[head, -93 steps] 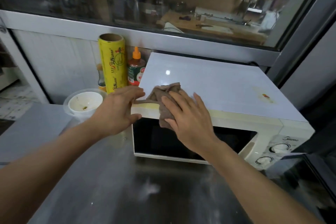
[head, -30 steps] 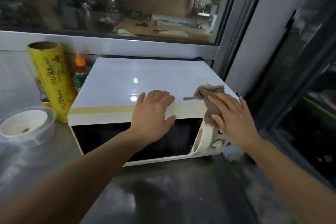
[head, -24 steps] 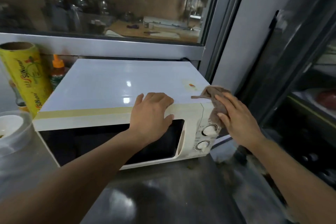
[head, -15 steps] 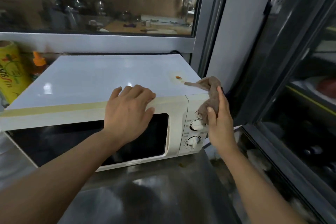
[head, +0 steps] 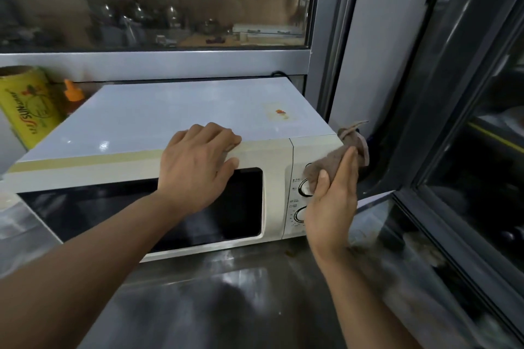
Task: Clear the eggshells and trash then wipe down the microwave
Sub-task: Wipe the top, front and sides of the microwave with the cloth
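Head view: our right hand pinches a brown cloth against the microwave control panel, its knobs directly under the cloth; the unwiped dark door lies leftward of this grip, long axis horizontal, beneath our left hand, flat and relaxed on the cream top edge, bracing

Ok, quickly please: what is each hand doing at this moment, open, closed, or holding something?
Left hand: open, pressed flat on the microwave front top edge.
Right hand: holding the brown cloth against the control panel.
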Motion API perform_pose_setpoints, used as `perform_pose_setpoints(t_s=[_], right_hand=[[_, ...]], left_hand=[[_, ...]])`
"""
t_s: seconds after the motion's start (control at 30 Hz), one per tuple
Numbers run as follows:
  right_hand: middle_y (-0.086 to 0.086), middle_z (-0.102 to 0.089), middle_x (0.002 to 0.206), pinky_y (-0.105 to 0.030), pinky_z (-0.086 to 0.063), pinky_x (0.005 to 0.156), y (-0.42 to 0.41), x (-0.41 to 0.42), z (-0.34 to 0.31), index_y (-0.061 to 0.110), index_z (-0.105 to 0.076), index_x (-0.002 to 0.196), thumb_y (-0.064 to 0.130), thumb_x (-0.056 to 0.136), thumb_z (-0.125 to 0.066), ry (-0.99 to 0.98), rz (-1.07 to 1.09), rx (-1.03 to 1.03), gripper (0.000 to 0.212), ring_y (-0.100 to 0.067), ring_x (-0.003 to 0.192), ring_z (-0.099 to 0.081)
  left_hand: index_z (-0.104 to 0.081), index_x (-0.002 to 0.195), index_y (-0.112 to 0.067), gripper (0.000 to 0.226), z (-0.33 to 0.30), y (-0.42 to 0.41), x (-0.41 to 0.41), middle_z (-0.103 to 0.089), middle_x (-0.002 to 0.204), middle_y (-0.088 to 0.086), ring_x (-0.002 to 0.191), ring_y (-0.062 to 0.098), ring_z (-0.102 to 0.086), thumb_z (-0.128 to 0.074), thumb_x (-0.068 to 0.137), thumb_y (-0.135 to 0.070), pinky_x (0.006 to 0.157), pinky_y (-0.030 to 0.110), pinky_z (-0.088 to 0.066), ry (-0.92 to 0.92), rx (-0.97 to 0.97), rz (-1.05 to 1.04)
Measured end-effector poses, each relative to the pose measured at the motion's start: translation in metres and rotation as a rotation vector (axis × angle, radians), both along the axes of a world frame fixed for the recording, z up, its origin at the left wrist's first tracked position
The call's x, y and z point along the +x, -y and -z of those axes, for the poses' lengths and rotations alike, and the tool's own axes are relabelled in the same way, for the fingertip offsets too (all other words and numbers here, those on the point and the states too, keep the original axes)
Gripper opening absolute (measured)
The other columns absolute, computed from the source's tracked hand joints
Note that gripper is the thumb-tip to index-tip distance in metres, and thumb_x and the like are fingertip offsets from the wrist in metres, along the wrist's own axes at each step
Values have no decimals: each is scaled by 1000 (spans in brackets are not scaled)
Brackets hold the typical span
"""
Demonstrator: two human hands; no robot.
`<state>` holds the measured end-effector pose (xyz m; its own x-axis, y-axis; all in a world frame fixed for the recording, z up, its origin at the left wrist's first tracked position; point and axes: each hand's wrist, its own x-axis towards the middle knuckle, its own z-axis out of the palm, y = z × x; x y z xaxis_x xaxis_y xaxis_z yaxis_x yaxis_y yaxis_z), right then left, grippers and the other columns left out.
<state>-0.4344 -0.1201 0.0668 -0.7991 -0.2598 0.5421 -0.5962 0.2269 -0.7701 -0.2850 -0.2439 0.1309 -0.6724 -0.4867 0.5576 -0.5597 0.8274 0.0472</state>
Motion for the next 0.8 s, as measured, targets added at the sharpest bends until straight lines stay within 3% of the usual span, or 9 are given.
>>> perform_pose_setpoints(t_s=[0.23, 0.37, 0.43, 0.5, 0.6, 0.8], right_hand=[[-19, -31, 149, -40, -33, 107, 10, 36, 2, 1, -41, 137, 8, 93, -50, -77, 132, -28, 46, -27, 134, -33], [-15, -32, 149, -49, -48, 97, 21, 80, 9, 5, -41, 138, 11, 93, -52, -90, 45, 32, 46, -32, 134, -37], [-18, -33, 148, -50, -49, 95, 20, 91, 12, 4, -43, 137, 12, 93, -54, -124, 11, 49, 46, -36, 134, -37], [-21, -34, 147, -49, -42, 104, 20, 86, 7, 4, -46, 135, 13, 91, -56, -139, 13, 22, 46, -36, 136, -34], [-18, -28, 145, -35, -26, 112, 34, 73, -9, 13, -42, 139, 20, 87, -62, -119, 69, 15, 55, -30, 137, -26], [-20, -30, 133, -46, -48, 94, 51, 71, 24, 8, -45, 129, 17, 76, -74, -291, 191, 189, 61, -39, 120, -41]], left_hand=[[-59, 110, -23, 31, 0, 3, 2, -61, 108, -3, 94, 27, -56, -47, 83, -34, 80, 36, -41, 22, -21, 17], [-56, 113, -24, 27, 0, 5, 3, -59, 112, -3, 99, 27, -54, -50, 88, -32, 83, 37, -39, 31, -16, 38], [-56, 114, -24, 27, 0, 6, 3, -58, 115, -3, 101, 27, -52, -52, 89, -32, 85, 37, -38, 37, 3, 48], [-55, 116, -24, 28, -2, 5, 3, -57, 117, -3, 105, 26, -51, -50, 89, -33, 91, 39, -35, 51, 19, 47], [-52, 118, -25, 30, -4, 6, 3, -54, 120, -4, 108, 24, -49, -47, 90, -34, 99, 43, -33, 78, 22, 47], [-54, 117, -22, 28, -1, 14, 6, -56, 117, -2, 103, 26, -50, -47, 90, -28, 90, 39, -34, 65, -8, 119]])
